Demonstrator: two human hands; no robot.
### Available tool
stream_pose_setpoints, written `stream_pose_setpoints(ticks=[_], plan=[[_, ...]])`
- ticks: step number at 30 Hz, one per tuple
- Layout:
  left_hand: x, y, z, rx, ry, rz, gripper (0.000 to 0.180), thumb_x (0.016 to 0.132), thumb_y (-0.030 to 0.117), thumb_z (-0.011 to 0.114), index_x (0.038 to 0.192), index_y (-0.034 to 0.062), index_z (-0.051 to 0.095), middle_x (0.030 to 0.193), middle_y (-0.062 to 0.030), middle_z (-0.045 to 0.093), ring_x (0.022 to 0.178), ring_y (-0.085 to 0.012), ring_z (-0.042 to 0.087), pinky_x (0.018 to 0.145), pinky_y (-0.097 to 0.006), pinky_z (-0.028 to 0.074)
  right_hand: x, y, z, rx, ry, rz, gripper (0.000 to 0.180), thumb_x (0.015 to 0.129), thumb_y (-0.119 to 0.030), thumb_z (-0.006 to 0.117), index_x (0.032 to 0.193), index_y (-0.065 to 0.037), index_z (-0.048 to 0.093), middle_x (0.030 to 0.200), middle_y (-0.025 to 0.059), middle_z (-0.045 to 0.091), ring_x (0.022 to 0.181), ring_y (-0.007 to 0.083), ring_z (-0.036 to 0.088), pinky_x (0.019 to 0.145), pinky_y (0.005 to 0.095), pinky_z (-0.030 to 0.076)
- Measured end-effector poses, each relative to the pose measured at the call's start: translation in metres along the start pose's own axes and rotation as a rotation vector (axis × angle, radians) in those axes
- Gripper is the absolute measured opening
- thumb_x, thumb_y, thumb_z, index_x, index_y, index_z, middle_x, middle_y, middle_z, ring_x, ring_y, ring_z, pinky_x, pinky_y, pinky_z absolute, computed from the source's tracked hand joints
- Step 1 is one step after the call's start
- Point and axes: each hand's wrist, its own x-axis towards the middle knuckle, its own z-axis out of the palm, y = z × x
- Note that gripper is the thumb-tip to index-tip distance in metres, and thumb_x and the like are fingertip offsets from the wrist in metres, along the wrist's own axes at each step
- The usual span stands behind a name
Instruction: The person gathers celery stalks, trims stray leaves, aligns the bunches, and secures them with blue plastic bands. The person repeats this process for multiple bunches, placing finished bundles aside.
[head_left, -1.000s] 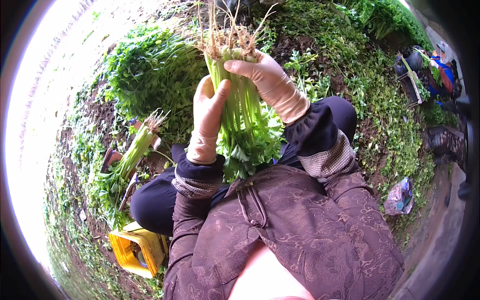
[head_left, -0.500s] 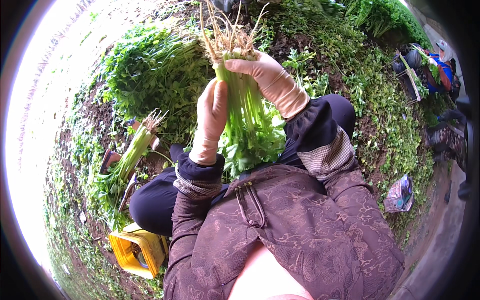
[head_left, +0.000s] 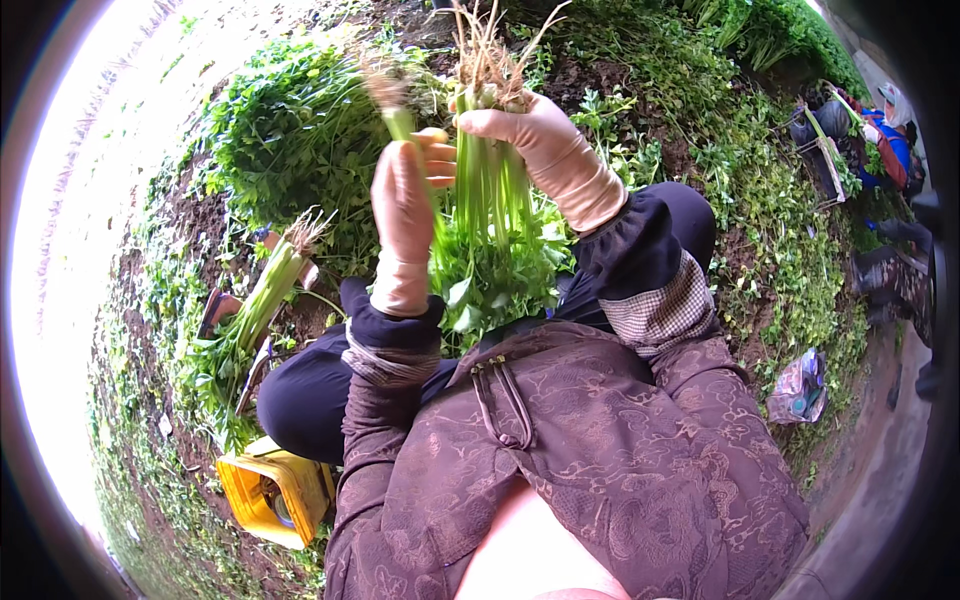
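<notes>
In my gloved right hand (head_left: 550, 150) is a bunch of celery (head_left: 485, 195), gripped just below its roots. The bunch hangs roots up, its pale green stalks running down to leaves over my lap. Beside it, my gloved left hand (head_left: 402, 205) holds a separate celery plant (head_left: 398, 122) between thumb and palm, its root end smeared by motion. Some fingers of that hand stretch toward the bunch. Left of my knee lies another bunch of celery (head_left: 270, 290), with its roots pointing away from me.
A large heap of leafy celery (head_left: 285, 150) lies ahead on the left. Near my left leg a yellow plastic container (head_left: 235, 490) rests on its side. To the right are a crumpled plastic bag (head_left: 800, 390) and, farther off, another person (head_left: 890, 145). Loose greens cover the soil.
My left hand has moved a little left, drawing one celery plant away from the bunch. My right hand, still holding the bunch, has shifted slightly right.
</notes>
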Motion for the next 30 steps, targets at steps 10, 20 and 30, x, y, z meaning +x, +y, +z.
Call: stream_pose_setpoints(ticks=[10,20,30], plan=[[0.093,0.029,-0.105,0.778,0.229,0.401,0.035,0.097,0.041,0.062,0.089,0.0068,0.066,0.065,-0.0004,0.057,0.055,-0.009,0.051,0.055,-0.025,0.043,-0.006,-0.002,-0.007,-0.216,-0.008,0.101,0.038,0.08,-0.032,0.076,0.109,-0.008,0.07,0.091,0.0007,0.067,0.082,0.0125,0.063,0.08,0.0297,0.051],[0.091,0.052,-0.282,1.793,-0.464,0.155,0.025,0.096,0.035,0.061,0.103,0.0119,0.068,0.087,-0.0104,0.068,0.074,-0.0269,0.066,0.072,-0.038,0.056,0.01,0.031,-0.019,-0.188,-0.014,0.145,0.036,0.086,-0.021,0.071,0.116,-0.002,0.067,0.098,0.0028,0.068,0.086,0.014,0.062,0.08,0.0289,0.05],[-0.001,-0.073,-0.373,1.738,-0.359,-0.219,0.04,0.092,0.04,0.063,0.121,0.0125,0.064,0.114,-0.0112,0.065,0.105,-0.0318,0.062,0.09,-0.043,0.05,0.042,0.049,0.025,-0.176,-0.149,0.24,0.047,0.082,-0.024,0.069,0.122,0.001,0.063,0.104,0.0081,0.068,0.097,0.0185,0.063,0.091,0.0331,0.049]])
